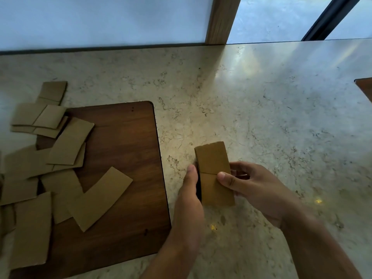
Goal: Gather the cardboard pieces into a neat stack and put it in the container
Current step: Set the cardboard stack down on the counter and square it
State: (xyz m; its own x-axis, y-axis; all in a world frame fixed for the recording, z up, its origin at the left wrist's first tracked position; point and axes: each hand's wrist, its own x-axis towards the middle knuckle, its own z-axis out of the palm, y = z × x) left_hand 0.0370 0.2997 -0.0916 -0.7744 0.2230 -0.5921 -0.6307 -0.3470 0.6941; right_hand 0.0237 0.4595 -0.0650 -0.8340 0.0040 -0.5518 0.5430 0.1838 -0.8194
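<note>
Small stack of flat brown cardboard rectangles (215, 174) held just above pale marbled stone bench (261, 101), right of dark wooden board (120, 158), toward near edge. Left hand (190, 196) pressed flat against stack's left side, right hand (257, 188) closed on right side w/ thumb over top. Loose brown cardboard pieces (50, 164) scattered across board's left edge & bench beyond. Container not in view (maybe off-frame). Probably light, stiff, prone to sliding apart; best gripped on long edges.

left hand (190, 190) + right hand (249, 188) — clasp cardboard stack (214, 170) | loose pieces (66, 158) — perhaps a dozen — on wooden board (124, 150)
</note>
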